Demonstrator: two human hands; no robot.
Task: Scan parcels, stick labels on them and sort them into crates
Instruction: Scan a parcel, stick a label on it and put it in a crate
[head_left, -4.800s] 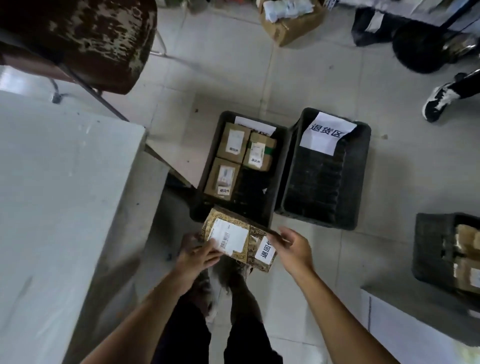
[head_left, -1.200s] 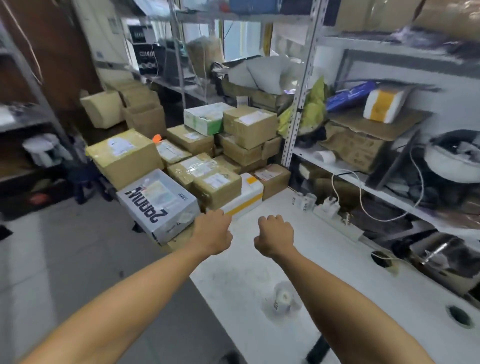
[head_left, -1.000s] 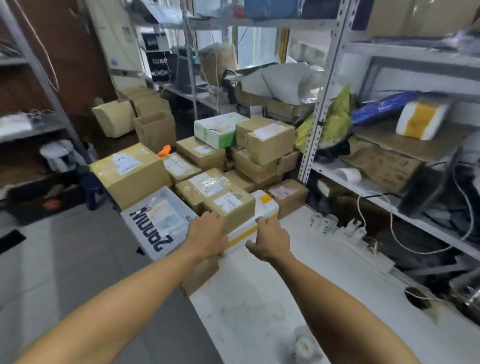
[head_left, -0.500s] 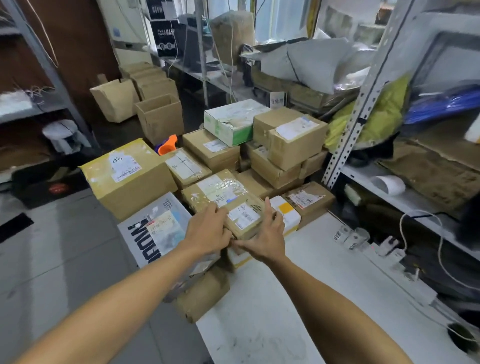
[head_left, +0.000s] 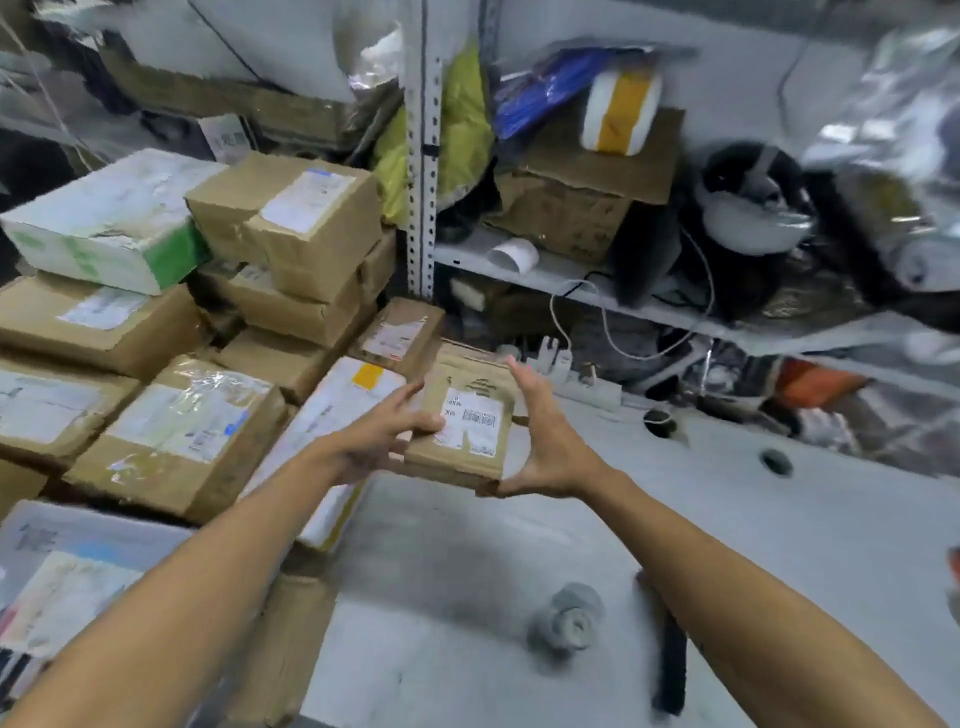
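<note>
Stack of parcels: cardboard boxes piled at the left end of the tabletop, most with white labels up.
Left hand: fingers spread and reaching forward, thumb lying on top of the small parcel's left edge; it holds that side.
Small parcel: flat brown box held between the two hands just above the tabletop, right beside the stack, from which it looks freshly taken (a judgement, not a sighting).
Facing: white barcode label up, toward the wearer; near edge dips lower than the far edge.
Long axis: runs away from the person, toward the shelf.
Right hand: open, fingers straight and together, palm pressed flat against the parcel's right side.
Step in hand: fetching the next parcel, by my reading; scan not yet done.
Next move calls for: freeing one hand for a scanner (none clearly seen here) while the barcode stays face up.
</note>
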